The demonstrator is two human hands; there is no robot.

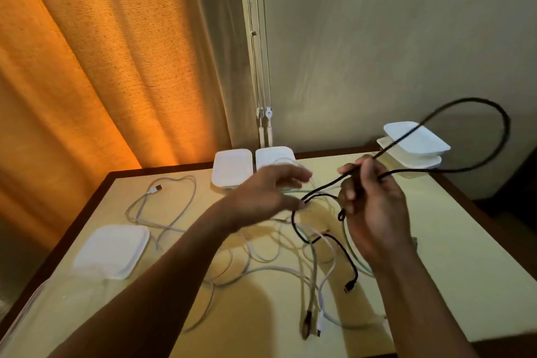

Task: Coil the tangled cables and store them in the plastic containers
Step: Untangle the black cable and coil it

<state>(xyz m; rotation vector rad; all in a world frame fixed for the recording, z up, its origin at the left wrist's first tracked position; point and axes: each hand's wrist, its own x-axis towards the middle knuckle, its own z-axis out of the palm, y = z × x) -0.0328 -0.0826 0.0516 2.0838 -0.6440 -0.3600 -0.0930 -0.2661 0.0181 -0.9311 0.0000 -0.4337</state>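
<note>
Black cable (507, 129) is the piece in hand: the right hand (374, 200) grips it with curled fingers above the middle of the tabletop (465, 285). One loop stands up and out to the right of that hand. The rest drops in a curve to the surface and ends in a plug (350, 286) lying near the front. The left hand (261, 195) hovers just beside it with fingers spread and loose, apparently holding nothing. It is blurred, so whether a fingertip touches the strand cannot be told.

The raised loop holds its arc in the air, so the cable looks light and springy rather than limp. It would probably try to uncoil if let go. Its lower run crosses white cables (155, 189) and a green cable (290, 191), and a hard pull would likely drag those along or tighten a knot. A good hold would be close to the right hand's grip, feeding the strand a little at a time and keeping each finished turn pinched. The plug is the stiff end and should be drawn free of the tangle last.

White containers wait nearby: one at front left (112, 250), two side by side at the back edge (231, 167), and a stack at the right (415, 142). They look shallow, so the coil would need to be small and flat.
</note>
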